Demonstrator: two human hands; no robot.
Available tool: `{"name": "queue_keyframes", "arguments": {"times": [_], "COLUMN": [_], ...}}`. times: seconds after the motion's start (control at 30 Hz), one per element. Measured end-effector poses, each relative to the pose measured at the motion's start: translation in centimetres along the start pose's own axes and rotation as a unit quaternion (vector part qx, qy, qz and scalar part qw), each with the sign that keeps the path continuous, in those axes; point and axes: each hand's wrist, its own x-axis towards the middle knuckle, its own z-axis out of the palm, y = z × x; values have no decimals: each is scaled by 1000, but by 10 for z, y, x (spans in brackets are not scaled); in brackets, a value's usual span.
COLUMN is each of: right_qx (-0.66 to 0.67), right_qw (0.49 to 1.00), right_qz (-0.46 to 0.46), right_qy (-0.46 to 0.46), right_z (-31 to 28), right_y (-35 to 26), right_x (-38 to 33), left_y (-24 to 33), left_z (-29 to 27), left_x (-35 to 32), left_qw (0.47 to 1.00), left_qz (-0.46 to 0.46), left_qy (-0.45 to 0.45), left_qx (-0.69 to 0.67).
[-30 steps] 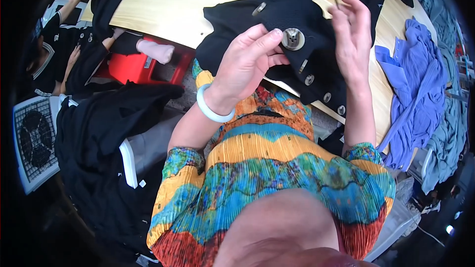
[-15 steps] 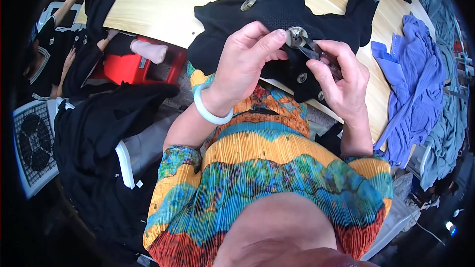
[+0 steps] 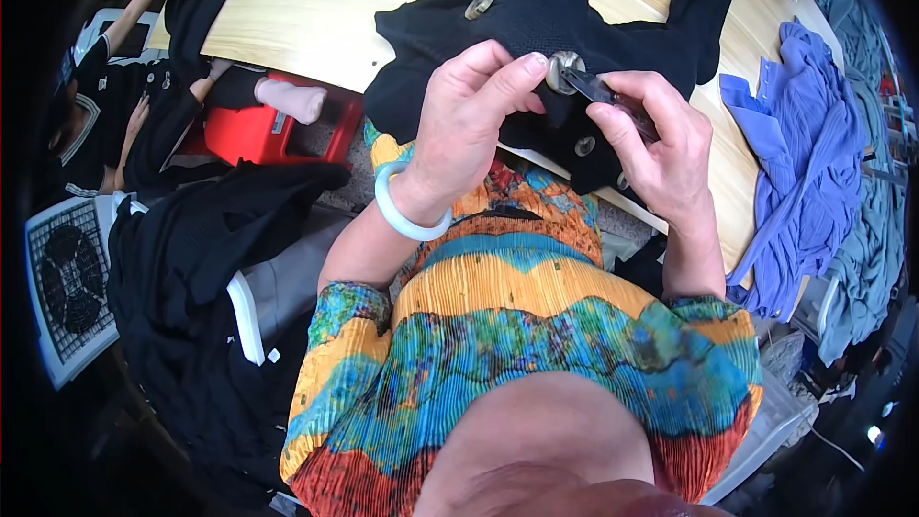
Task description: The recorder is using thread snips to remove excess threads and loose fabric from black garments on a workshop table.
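Head view, button (image 3: 556, 76), round, pale-rimmed

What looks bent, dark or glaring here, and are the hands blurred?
Head view: the fisheye bows the white-framed grille near the left rim; the corners go black; a small light glares at lower right; left hand, right hand and dark snips look fairly sharp.

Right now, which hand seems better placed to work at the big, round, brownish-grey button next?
Probably the right hand: it holds dark, pointed metal snips, their tips at the button. The left hand seems occupied, gripping the black knitted garment beside the button.
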Motion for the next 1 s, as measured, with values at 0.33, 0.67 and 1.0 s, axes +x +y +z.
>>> {"name": "queue_keyframes", "arguments": {"times": [0.33, 0.67, 1.0], "right_qx": [19, 38, 89], "right_qw": [1000, 999, 996], "right_qz": [-2, -6, 18], "right_qy": [-9, -17, 17], "right_z": [1, 0, 8], "right_y": [1, 2, 9], "right_x": [1, 2, -2], "left_y": [1, 0, 2], "left_z": [-5, -9, -9], "left_x": [-1, -1, 1], "left_qw": [999, 993, 991], "left_qz": [-16, -51, -64], "left_qy": [-31, -72, -69], "left_qx": [-27, -73, -101]}}
